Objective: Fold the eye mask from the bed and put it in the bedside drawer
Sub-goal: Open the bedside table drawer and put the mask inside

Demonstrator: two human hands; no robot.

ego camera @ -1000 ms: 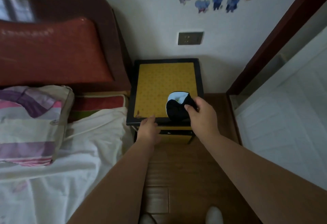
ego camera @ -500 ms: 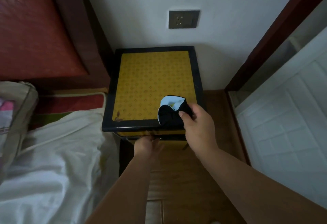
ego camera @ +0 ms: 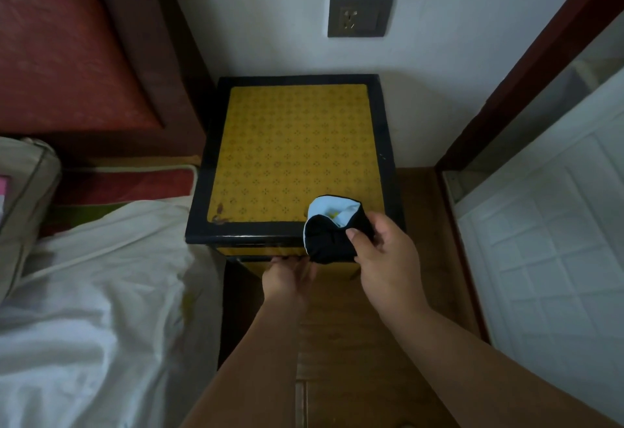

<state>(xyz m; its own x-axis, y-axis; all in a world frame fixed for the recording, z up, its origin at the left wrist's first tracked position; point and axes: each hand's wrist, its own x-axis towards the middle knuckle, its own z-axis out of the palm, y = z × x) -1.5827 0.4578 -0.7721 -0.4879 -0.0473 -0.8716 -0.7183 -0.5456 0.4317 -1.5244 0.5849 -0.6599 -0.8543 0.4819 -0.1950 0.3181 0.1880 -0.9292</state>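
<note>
holding the folded eye mask [ego camera: 329, 236] pinched between thumb and fingers, the right hand [ego camera: 388, 255] hangs over the front right corner of the bedside table [ego camera: 290, 157], so the mask sits partly above the yellow patterned top and partly past its black front edge. the mask is bunched into a small dark bundle with its pale blue lining showing at the upper side. just below and to the left of it, the left hand [ego camera: 287, 279] reaches in under the table's front edge at the drawer [ego camera: 250, 253], its fingers curled against the drawer front; whether they are closed on a handle cannot be told, since the fingertips are hidden under the rim. the two hands are close together, the mask nearly touching the left hand's knuckles. the drawer front shows only as a thin yellow strip beneath the black rim. to the left lies the bed with a white sheet [ego camera: 91, 309] and a red headboard [ego camera: 67, 49], and a wall socket [ego camera: 359, 17] sits on the white wall behind the table.
</note>
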